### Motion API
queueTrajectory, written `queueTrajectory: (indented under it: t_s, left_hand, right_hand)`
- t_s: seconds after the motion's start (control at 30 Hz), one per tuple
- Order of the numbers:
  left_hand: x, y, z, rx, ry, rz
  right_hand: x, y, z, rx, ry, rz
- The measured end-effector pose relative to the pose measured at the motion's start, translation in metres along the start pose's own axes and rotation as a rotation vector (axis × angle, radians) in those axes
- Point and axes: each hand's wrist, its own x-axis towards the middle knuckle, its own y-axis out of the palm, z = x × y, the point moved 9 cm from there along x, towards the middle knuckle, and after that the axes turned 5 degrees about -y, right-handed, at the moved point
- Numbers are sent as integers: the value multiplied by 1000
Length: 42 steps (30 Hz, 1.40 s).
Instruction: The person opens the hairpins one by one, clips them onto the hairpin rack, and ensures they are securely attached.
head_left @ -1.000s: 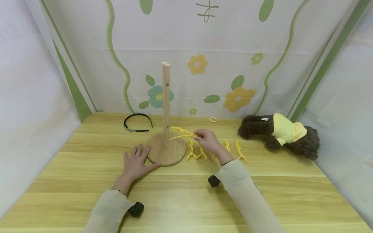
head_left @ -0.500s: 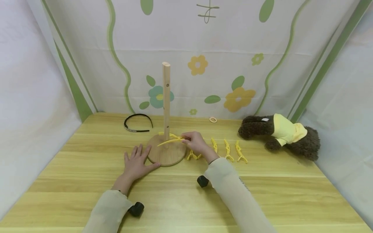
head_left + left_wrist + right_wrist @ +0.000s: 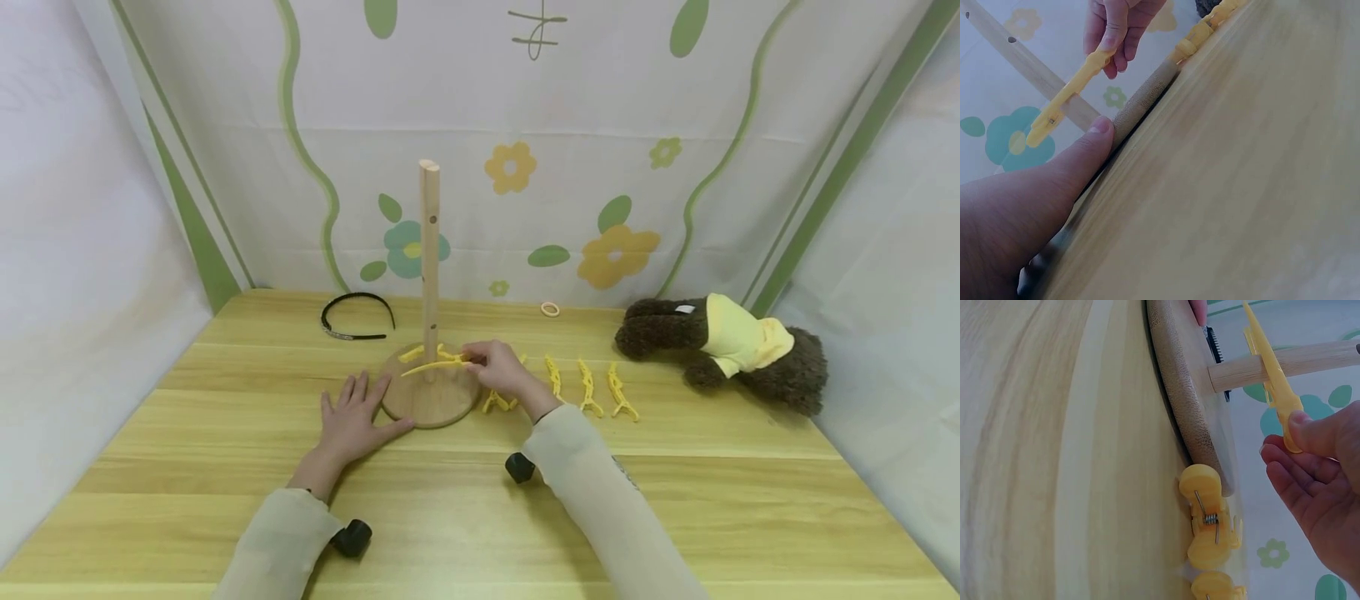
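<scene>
A wooden post stands upright on a round wooden base. My left hand lies spread beside it, fingers straight on the table and thumb touching the base's rim. My right hand pinches a yellow hair clip by its handle end, between thumb and fingers. In the head view the clip's two prongs lie either side of the post, low down, one in front and one behind; whether they touch the wood I cannot tell. Several more yellow hair clips lie in a row right of the base, some partly hidden by my right hand.
Behind the base at left lies a black headband. A small pale ring sits near the table's back edge. At far right a dark brown plush toy in a yellow top lies on its side. A printed curtain hangs behind.
My right hand has moved left with the hair clip, bringing its prongs from right of the post to either side of it. Lately they look somewhat closer together. My left hand has stayed put.
</scene>
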Motion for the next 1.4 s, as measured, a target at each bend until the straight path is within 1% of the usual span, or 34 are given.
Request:
queueTrajectory:
  t_s: [0.17,0.33,0.57,0.77,0.9,1.07,1.2,1.4]
  left_hand:
    - [0,2,1,12,-2,2]
    - [0,3,1,14,-3,-1]
    - [-1,1,0,15,-6,4]
    - [-1,0,-1,11,-4,8]
    - [-1,-1,-1,18,-1,-6]
    - [-1,-1,-1,21,8,-16]
    - [-1,-1,-1,24,2,-7]
    - [-1,0,1,23,-1,-3]
  right_hand:
    - [-2,4,0,-21,-9,33]
    - [-3,6,-1,-9,-7,47]
    - [-3,7,-2,6,-4,50]
    - [-4,1,2,71,-22,21]
    - [-6,-10,8,110,-48,-8]
    - [-15,-32,10,101,-83,-29]
    - [-31,-53,6,74,-91,-60]
    - [-64,-87,-6,24,-68,-110]
